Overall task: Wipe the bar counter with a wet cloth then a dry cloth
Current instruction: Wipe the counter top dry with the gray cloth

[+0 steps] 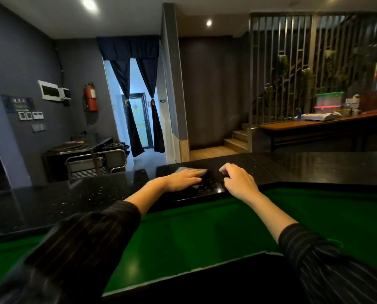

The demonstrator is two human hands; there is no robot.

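The cloth (201,172) is pressed flat under the spread left hand (183,179); the right hand (238,183), curled and empty, is braced on the counter (73,194); overlapping strokes are advised.

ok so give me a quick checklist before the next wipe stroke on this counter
1. Cloth under the palm: ok. Left hand lies flat on the grey cloth.
2. Cloth on the black bar counter, not the green surface below: ok.
3. Right hand out of the cloth's path: not ok, it rests close to the cloth's right.
4. Counter to the right free of objects: ok as far as seen.
5. Cloth wet or dry: cannot tell.
6. White specks on the left are dirt: cannot tell, may be the stone's fleck.
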